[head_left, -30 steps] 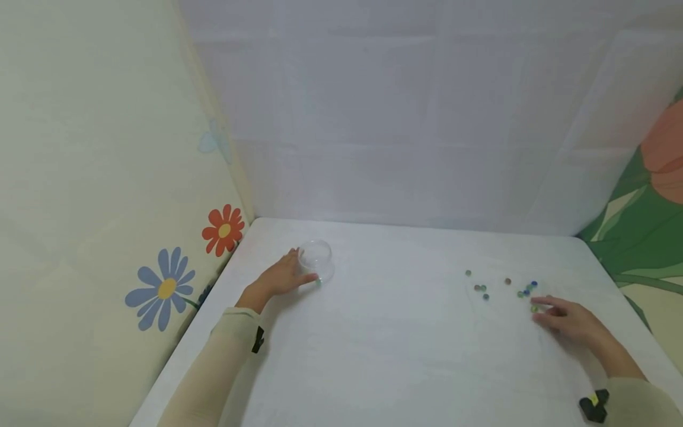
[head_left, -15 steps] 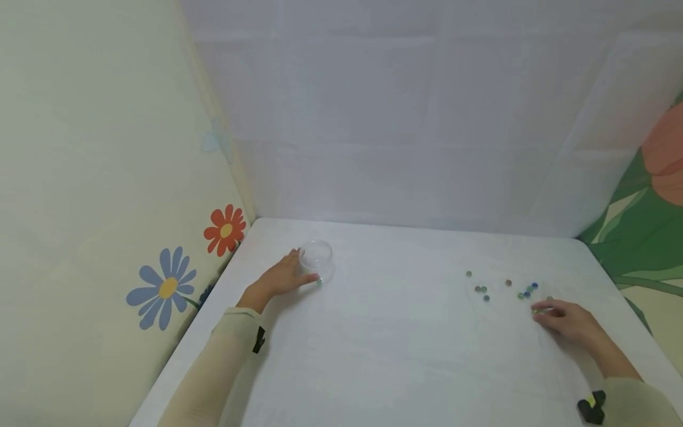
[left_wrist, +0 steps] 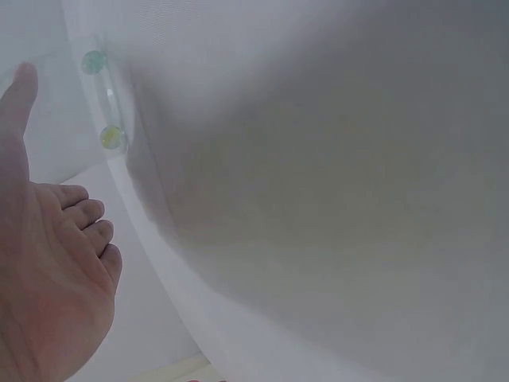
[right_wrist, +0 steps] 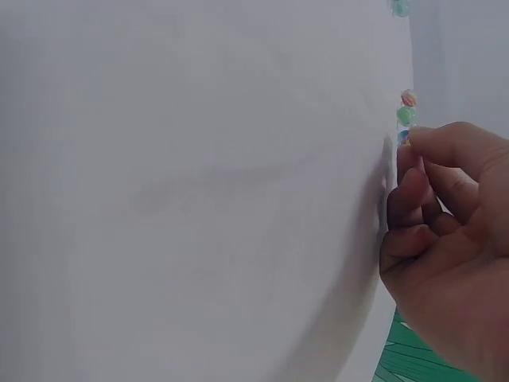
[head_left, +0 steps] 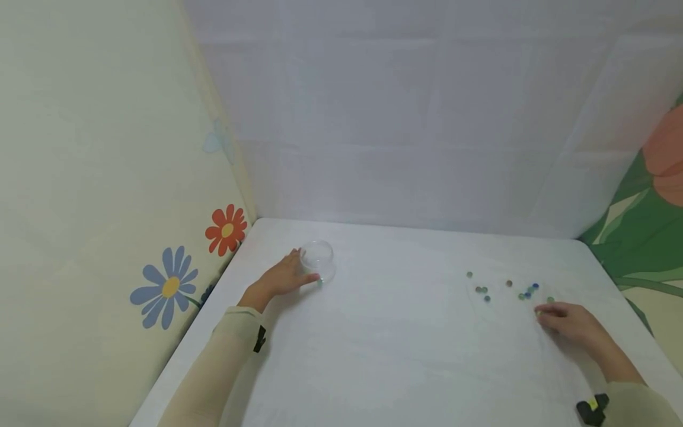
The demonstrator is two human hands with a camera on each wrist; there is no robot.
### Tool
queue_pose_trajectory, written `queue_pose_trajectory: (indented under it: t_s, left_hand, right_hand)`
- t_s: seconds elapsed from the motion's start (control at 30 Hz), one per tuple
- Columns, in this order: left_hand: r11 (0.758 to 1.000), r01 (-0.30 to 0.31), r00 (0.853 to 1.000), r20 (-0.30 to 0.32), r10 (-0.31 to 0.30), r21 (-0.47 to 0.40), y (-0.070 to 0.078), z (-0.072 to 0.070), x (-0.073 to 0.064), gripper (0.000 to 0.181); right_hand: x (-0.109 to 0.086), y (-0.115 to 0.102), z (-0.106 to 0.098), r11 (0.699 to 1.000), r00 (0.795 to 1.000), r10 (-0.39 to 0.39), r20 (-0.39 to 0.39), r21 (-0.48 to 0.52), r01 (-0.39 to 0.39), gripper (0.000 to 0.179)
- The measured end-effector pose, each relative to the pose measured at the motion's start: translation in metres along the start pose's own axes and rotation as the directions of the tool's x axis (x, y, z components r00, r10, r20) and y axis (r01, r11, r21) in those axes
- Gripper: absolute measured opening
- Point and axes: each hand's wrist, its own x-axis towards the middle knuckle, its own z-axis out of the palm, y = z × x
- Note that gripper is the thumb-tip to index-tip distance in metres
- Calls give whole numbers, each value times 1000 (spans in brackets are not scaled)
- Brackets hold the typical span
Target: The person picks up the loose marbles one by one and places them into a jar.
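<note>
On the left of the table, my left hand (head_left: 281,277) holds the side of a small clear round container (head_left: 326,256), thumb at its near side. The left wrist view shows a teal marble (left_wrist: 95,62) and a yellow-streaked marble (left_wrist: 113,138) low in it. Far to the right, my right hand (head_left: 570,323) pinches a yellow-green marble (head_left: 538,312) between thumb and forefinger, mostly covered by the fingertips. Beside that hand lies a green marble (head_left: 550,300). Just beyond are a dark blue marble (head_left: 535,286) and a brown marble (head_left: 509,283).
More loose marbles, among them a grey-blue marble (head_left: 487,299) and a greenish marble (head_left: 469,274), lie left of my right hand. A white cloth covers the table (head_left: 395,332). A white sheet (head_left: 373,118) hangs behind it, and a flower-printed wall (head_left: 96,178) borders the left.
My right thumb and forefinger have come together on the yellow-green marble, which lay between them before. The left hand and the container stay where they were.
</note>
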Motion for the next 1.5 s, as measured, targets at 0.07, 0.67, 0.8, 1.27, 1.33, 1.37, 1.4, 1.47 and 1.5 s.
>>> queue_pose_trajectory:
  t_s: [0.07,0.67,0.8,1.27,1.33,1.37,1.4,1.47,1.5]
  left_hand:
    - [1000,0,1000,-1,0,-4,0,1,0,117]
    - [1000,3,1000,-6,-3,0,1,0,2,115]
    - [1000,-3,1000,-7,3,-3,1,0,2,114]
    - [1000,-2,1000,-6,2,7,2,1,0,113]
    - [1000,3,1000,-4,-3,6,2,0,-1,114]
    - [1000,4,1000,-3,-4,6,2,0,-1,114]
    - [1000,5,1000,-1,-5,5,2,0,-1,114]
    - [1000,6,1000,2,-6,5,2,-1,-1,115]
    - [1000,7,1000,4,-7,5,2,-1,-1,115]
  right_hand:
    - [0,-1,-1,1000,1000,8,6,16,-8,53]
    - [-20,-47,1,983,994,-100,-48,149,106,58]
    - [-24,-60,10,977,989,-130,-70,161,140,52]
    - [-28,-96,32,952,965,-242,-103,169,257,42]
    - [-29,-103,35,947,961,-256,-106,170,271,40]
    - [-29,-106,37,945,958,-266,-108,169,281,39]
    - [-29,-109,39,943,956,-272,-108,169,287,38]
    - [-27,-115,43,939,952,-282,-114,168,299,38]
    - [-26,-118,46,937,949,-292,-117,164,308,37]
